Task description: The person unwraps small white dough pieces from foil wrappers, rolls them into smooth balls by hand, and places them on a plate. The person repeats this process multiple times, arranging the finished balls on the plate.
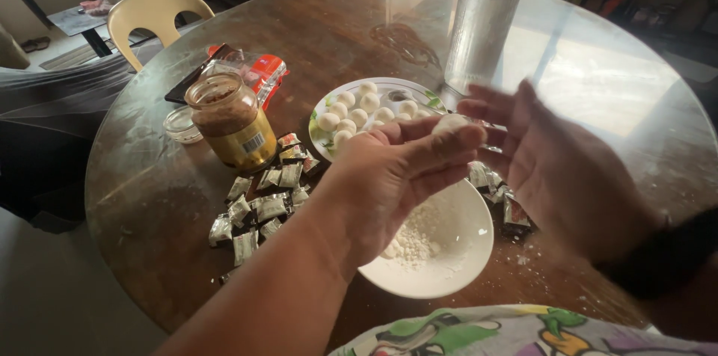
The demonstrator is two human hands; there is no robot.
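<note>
Under both hands spreads the round wooden table (149, 199), glass-topped, big enough to keep every ingredient within an arm's sweep. Beyond the right hand (557, 169) stands a tall clear plastic bottle (482, 23), upright and out of the working space. Directly beneath the left hand (396, 176) sits a white bowl (464, 251) with loose white powder in it, seemingly placed there to catch whatever falls. Past the left fingertips lies a patterned plate (321, 139) carrying a cluster of finished white balls, and further to that hand's outer side stand an open jar (230, 120) of brown paste, its small lid (182, 124) beside it, and a scatter of silvery wrapped sweets (262, 210). The left hand is half curled, palm turned inward, cradling a small white dough ball (451, 124) at its fingertips. The right hand is flat open, blurred, holding nothing, facing the left palm just apart. The ball looks nearly round, so no long axis or heading can be told.
</note>
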